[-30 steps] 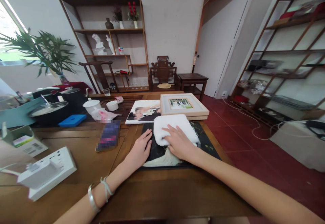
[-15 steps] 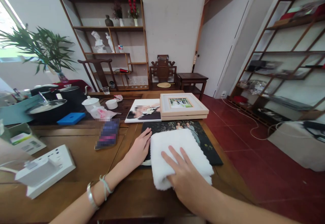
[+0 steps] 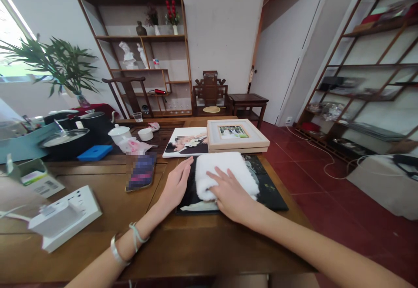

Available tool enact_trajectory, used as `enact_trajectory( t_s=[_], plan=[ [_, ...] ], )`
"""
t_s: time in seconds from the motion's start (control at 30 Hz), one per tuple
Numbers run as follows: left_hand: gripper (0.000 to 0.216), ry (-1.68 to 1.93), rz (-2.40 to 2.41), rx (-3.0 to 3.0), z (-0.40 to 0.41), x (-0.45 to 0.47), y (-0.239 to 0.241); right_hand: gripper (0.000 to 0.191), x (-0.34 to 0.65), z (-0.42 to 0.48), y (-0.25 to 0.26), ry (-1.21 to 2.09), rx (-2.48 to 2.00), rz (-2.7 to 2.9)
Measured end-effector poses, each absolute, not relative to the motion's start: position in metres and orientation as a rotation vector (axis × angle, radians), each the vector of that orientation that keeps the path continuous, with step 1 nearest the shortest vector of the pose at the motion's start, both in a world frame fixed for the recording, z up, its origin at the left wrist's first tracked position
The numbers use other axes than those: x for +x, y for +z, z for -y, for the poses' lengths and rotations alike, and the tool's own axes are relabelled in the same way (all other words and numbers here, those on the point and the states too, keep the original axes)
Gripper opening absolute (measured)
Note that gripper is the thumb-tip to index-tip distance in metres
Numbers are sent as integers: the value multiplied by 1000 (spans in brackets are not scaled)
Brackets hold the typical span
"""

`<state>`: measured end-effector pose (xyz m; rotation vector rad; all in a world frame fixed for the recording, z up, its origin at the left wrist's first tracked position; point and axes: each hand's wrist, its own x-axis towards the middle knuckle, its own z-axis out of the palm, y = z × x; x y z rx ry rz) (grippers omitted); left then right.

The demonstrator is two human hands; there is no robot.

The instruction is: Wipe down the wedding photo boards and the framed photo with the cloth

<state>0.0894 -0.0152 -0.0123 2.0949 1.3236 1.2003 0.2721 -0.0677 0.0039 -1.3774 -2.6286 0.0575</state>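
Note:
A dark photo panel [image 3: 267,190] lies flat near the right side of the wooden table [image 3: 183,253]. A folded white towel [image 3: 225,172] rests on it. My right hand [image 3: 230,194] presses flat on the towel's near edge, fingers stretched out. My left hand [image 3: 176,185] lies flat with fingers together on the panel's left edge, holding nothing. Bracelets circle my left wrist.
Behind the panel lie a photo print [image 3: 186,142] and a stacked light wooden frame [image 3: 237,135]. A phone [image 3: 141,171], a white power strip [image 3: 65,216], a small box [image 3: 34,179], a blue sponge [image 3: 94,152], pots and tea ware sit to the left. Shelves line the walls.
My right hand pulled the towel toward me along the panel, then pushed it back toward the far end. The left hand stayed on the panel's left edge.

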Motion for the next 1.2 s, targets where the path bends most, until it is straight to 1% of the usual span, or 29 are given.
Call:
enact_trajectory(
  t_s=[0.17, 0.27, 0.33, 0.43, 0.47, 0.53, 0.63, 0.73, 0.83, 0.93, 1.07, 1.2],
  plan=[
    [48, 1174, -1369, 1995, 12, 86, -9, 31, 258, 91, 2, 75, -1013, 2808],
    [49, 1084, -1371, 2033, 13, 89, -12, 31, 273, 113, 0, 141, -969, 2819],
    [48, 1008, -1358, 2114, 14, 92, -17, 34, 290, 125, -1, 200, -1042, 2780],
    [45, 822, -1379, 2304, 18, 96, -26, 46, 321, 136, -5, 216, -1230, 2679],
    [45, 758, -1393, 2356, 19, 96, -28, 47, 332, 138, -6, 195, -1303, 2640],
    [45, 687, -1407, 2423, 20, 97, -31, 42, 353, 139, -10, 131, -1444, 2560],
    [40, 745, -1350, 2492, 19, 97, -33, 36, 378, 135, -13, 61, -1590, 2447],
    [36, 826, -1287, 2533, 19, 97, -32, 38, 385, 122, -8, 95, -1647, 2378],
    [35, 838, -1273, 2521, 19, 97, -32, 43, 370, 97, 5, 181, -1661, 2333],
    [35, 823, -1261, 2500, 22, 98, -29, 43, 339, 65, 21, 269, -1552, 2365],
    [34, 787, -1252, 2508, 25, 98, -26, 32, 286, 23, 38, 314, -1365, 2477],
    [24, 767, -1245, 2508, 25, 97, -26, 24, 242, 1, 44, 339, -1227, 2564]
  ],
)
